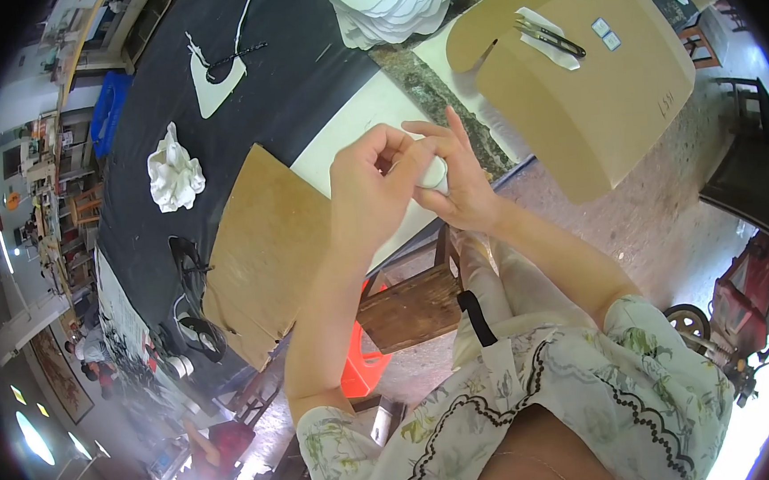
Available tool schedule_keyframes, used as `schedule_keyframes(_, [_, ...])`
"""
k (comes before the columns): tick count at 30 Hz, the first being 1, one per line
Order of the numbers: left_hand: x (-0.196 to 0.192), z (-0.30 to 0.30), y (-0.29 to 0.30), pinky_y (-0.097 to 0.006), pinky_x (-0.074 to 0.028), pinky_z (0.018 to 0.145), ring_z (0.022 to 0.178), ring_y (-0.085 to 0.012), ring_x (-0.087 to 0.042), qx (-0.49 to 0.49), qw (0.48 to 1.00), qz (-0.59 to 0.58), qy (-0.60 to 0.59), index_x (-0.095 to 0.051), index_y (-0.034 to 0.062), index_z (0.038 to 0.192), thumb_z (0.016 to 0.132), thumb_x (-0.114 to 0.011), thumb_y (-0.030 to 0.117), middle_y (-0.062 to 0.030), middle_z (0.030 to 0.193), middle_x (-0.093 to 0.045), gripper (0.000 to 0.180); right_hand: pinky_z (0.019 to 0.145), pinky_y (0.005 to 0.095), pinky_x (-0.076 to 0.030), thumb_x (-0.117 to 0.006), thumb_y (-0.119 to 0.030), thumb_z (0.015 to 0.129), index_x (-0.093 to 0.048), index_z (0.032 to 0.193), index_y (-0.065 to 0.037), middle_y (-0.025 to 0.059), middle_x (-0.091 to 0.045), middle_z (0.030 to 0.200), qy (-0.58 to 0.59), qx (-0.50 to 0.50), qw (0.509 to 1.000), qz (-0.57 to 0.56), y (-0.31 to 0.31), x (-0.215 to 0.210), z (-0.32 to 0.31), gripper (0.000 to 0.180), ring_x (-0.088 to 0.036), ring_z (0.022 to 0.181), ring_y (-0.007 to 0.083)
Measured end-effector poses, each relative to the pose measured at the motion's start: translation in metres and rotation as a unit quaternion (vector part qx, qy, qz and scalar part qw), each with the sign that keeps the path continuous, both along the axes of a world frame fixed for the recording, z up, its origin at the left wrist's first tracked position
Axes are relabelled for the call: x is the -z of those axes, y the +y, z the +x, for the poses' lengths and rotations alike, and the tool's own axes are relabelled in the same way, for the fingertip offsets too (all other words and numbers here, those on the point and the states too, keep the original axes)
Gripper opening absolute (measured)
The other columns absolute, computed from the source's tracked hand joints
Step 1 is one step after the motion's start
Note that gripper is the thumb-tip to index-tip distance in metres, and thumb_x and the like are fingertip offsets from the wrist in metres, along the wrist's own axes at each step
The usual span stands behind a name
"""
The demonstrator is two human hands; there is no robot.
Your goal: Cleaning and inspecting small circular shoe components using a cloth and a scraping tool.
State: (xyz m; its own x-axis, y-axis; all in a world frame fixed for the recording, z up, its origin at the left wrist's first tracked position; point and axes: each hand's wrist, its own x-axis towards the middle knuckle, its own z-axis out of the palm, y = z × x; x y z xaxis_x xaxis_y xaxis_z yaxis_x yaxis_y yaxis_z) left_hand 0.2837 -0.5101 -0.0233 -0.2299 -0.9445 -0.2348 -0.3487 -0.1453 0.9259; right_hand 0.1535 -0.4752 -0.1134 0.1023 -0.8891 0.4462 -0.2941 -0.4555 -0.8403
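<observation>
Over the near edge of the table my two hands meet around a small white cylinder with a round flat end (434, 175); its exact kind is not plain. My right hand (468, 181) wraps it from the right, with some fingers raised. Pressed close against it on the left is my left hand (372, 183), its thumb and fingertips pinched together; whatever lies between them is hidden. Below the hands is a white sheet (355, 131) on the dark tabletop. A brown cardboard piece (268, 239) lies left of my left forearm.
Large brown cardboard (588, 92) at right carries thread snips (553, 39). A white fabric stack (395, 7) sits at the far side. Crumpled white cloth (175, 173) and a black-trimmed white piece (216, 87) lie left. A wooden stool (412, 309) and red plastic object (362, 366) stand below.
</observation>
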Motion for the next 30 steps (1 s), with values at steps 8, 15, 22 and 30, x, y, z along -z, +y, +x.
schedule_keyframes(8, [-0.005,-0.011,0.033,-0.031,-0.042,0.050,0.058,-0.0196,-0.050,0.005,0.941,-0.241,-0.239,-0.056,0.0062,0.078,0.074,-0.070,0.021,-0.0046,0.067,-0.048,0.021,0.110,0.0565,-0.012,-0.072,-0.023,0.076,-0.046,0.109,-0.012,0.0034,-0.055,0.111,0.068,-0.039,0.997,-0.021,0.005,-0.005,0.003,0.044,-0.041,0.126,0.0311])
schedule_keyframes(15, [0.004,-0.002,0.040,-0.034,-0.045,0.053,0.067,-0.0231,-0.053,0.021,0.861,-0.383,-0.332,-0.056,0.0058,0.082,0.072,-0.071,0.018,-0.0069,0.075,-0.050,0.022,0.111,0.0548,-0.008,-0.070,-0.024,0.076,-0.044,0.129,-0.009,0.0107,-0.040,0.140,0.057,-0.039,0.998,0.014,0.008,-0.014,0.006,0.060,-0.027,0.135,0.0339])
schedule_keyframes(22, [0.011,0.009,0.047,-0.031,-0.045,0.054,0.064,-0.0210,-0.056,-0.006,0.879,-0.386,-0.280,-0.058,0.0044,0.086,0.070,-0.075,0.010,-0.0077,0.077,-0.056,0.024,0.113,0.0446,-0.005,-0.056,-0.042,0.085,-0.018,0.147,-0.009,0.0104,-0.024,0.150,-0.327,-0.177,0.896,0.242,0.014,-0.014,-0.033,0.080,-0.015,0.141,0.0242])
schedule_keyframes(30, [0.017,0.011,0.056,-0.030,-0.045,0.055,0.066,-0.0212,-0.054,-0.027,0.893,-0.372,-0.250,-0.058,0.0036,0.089,0.068,-0.077,0.010,-0.0090,0.081,-0.056,0.029,0.113,0.0374,-0.007,-0.024,-0.069,0.089,-0.011,0.147,-0.004,0.0165,-0.017,0.152,-0.545,-0.201,0.745,0.328,0.013,-0.025,-0.042,0.089,-0.013,0.141,0.0221])
